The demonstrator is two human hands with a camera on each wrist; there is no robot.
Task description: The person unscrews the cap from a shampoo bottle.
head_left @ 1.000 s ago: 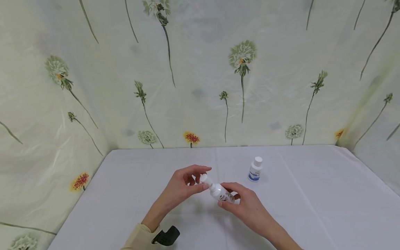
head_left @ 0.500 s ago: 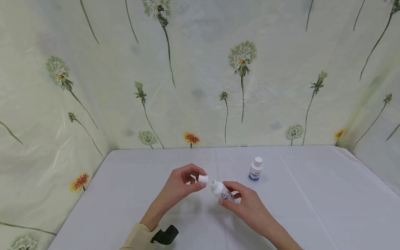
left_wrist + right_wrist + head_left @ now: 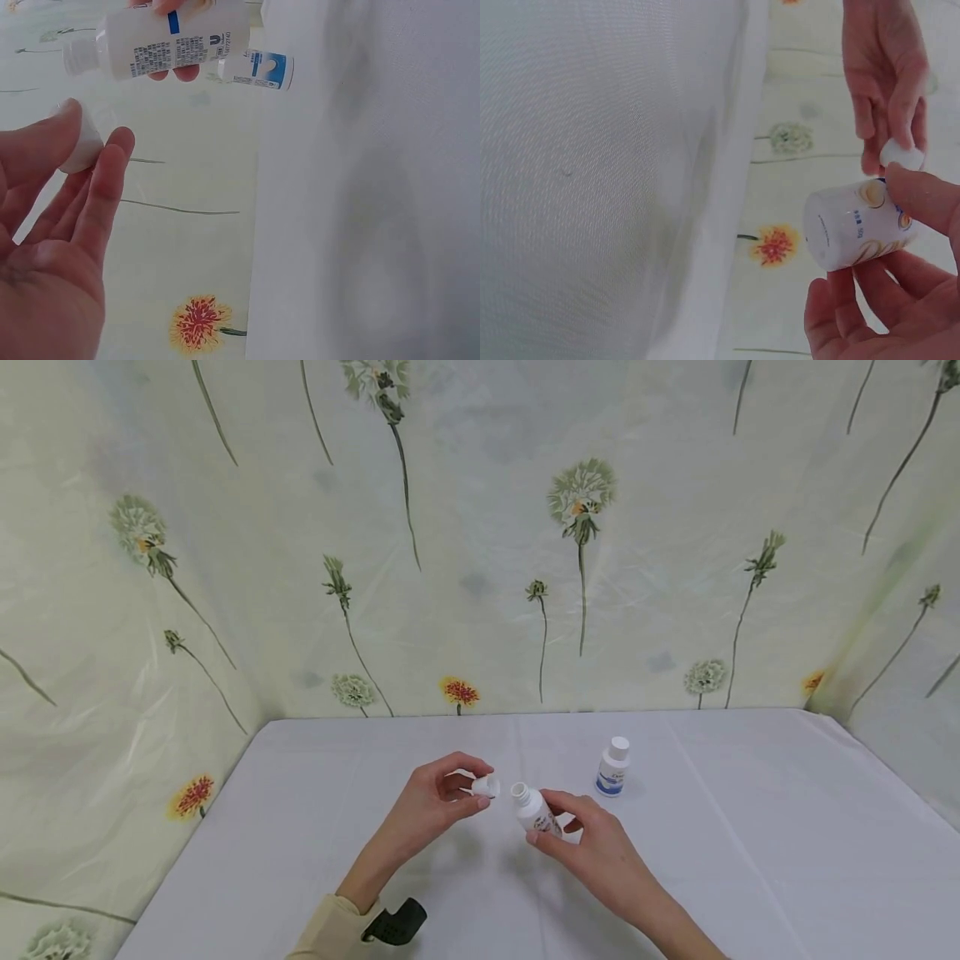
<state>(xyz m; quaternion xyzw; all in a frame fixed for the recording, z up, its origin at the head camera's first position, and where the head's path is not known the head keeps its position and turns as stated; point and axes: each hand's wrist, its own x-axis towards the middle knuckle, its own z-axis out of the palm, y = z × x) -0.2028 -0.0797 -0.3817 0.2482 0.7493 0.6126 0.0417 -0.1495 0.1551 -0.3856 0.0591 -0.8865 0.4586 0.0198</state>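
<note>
My left hand [image 3: 435, 795] pinches a white screw cap [image 3: 486, 787] between thumb and fingers, its hollow side turned toward the bottle. Just to the right, my right hand [image 3: 592, 839] grips a small white bottle [image 3: 534, 811] around its body. The bottle leans up and to the left, and its threaded neck is bare. A gap separates cap and neck. In the left wrist view the printed back label of the bottle [image 3: 176, 45] shows; in the right wrist view its base and gold print face the camera, with the cap [image 3: 901, 155] beyond.
A second small white bottle [image 3: 612, 768], capped and with a blue label band, stands upright on the white-covered table [image 3: 360, 760], behind the right hand. Flower-patterned sheeting [image 3: 480, 568] rises at the back and sides. A black band [image 3: 396, 922] is at the left wrist.
The cap has come off the bottle neck and moved slightly left with my left hand, turning its hollow side over. The bottle has tilted more upright in my right hand.
</note>
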